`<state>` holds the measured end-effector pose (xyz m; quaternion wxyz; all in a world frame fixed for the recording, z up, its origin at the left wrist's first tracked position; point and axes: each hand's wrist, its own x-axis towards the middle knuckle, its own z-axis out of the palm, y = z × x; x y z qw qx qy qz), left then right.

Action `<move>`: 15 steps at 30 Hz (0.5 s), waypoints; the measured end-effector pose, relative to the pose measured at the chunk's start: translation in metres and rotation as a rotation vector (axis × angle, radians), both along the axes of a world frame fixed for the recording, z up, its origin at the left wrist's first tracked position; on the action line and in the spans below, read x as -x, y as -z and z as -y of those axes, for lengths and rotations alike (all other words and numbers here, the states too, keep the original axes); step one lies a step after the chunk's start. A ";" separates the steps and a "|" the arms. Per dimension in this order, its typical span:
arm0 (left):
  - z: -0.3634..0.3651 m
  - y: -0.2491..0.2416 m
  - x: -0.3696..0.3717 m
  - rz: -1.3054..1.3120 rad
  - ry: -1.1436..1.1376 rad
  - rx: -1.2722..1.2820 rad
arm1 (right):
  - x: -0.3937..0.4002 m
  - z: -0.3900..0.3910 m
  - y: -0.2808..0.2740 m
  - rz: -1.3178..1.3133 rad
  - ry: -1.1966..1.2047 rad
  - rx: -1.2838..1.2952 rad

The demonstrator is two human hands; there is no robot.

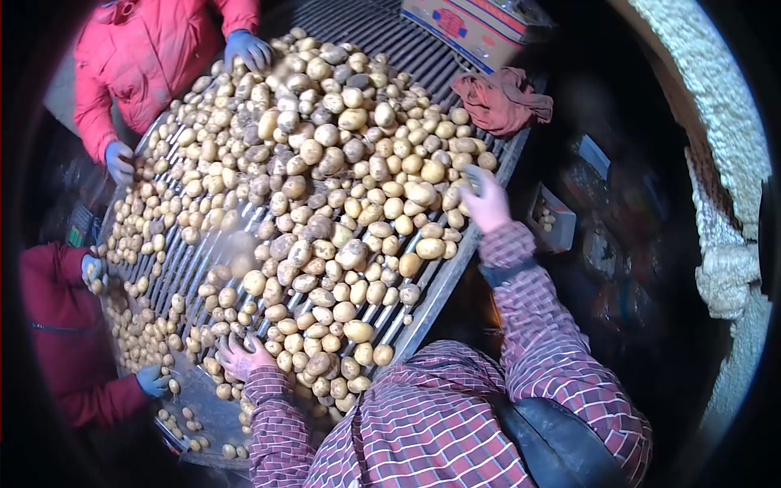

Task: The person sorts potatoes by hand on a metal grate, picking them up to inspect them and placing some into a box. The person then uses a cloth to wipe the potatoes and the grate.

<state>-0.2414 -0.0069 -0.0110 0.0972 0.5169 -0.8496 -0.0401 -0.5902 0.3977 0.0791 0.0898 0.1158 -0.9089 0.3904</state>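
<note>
A sloping roller table [455,268] carries a thick layer of yellow and brown potatoes [342,179]. My left hand [242,358], in a red plaid sleeve, rests with fingers apart among small potatoes at the table's near left end. My right hand [486,202] reaches over the table's right rail and touches potatoes at the edge of the pile. Its fingers are stretched out, and I cannot make out anything gripped in them.
A person in a red jacket [146,57] stands at the far left, with blue-gloved hands [248,49] on the potatoes. Another person in dark red [57,325] works at the left. A cardboard box [480,24] and a reddish cloth [504,98] lie at the far right end.
</note>
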 end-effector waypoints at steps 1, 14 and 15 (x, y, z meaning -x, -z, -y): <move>-0.002 -0.005 0.002 -0.014 0.000 -0.008 | 0.007 0.052 -0.011 0.057 -0.124 0.150; 0.000 -0.013 0.001 -0.020 0.026 -0.109 | 0.042 0.235 -0.021 0.352 -0.611 -0.257; 0.000 -0.011 0.001 -0.009 0.017 -0.107 | 0.053 0.213 -0.047 0.230 -0.408 -0.277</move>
